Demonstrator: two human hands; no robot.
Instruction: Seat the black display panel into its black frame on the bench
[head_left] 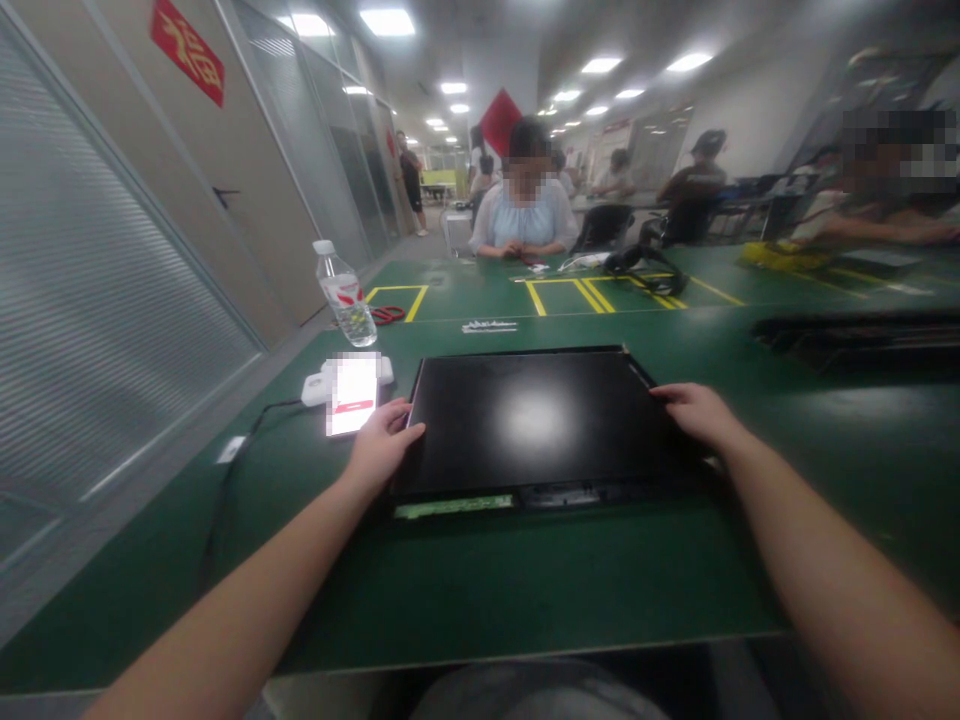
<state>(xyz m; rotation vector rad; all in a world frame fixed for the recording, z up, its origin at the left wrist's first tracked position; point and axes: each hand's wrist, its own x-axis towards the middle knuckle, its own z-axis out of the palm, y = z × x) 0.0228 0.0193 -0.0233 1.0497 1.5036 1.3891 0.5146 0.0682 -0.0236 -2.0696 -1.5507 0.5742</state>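
A black flat display panel (480, 440) lies on the green table in front of me, its glossy face up with a bright reflection in the middle. Along its near edge shows a strip of green circuit board (454, 506). My left hand (384, 445) grips the panel's left edge, thumb on top and fingers at the side. At the right edge, my right hand (697, 412) holds it the same way, its lower fingers hidden under my palm. Just left of my left hand lies a phone (352, 395) with a lit screen.
A water bottle (345, 295) stands at the back left beside red-handled scissors (388, 315). A white power strip (313, 389) with a black cable lies by the phone. Dark frames (862, 338) lie to the right. Across the green table (570, 590) sits a person (523, 215).
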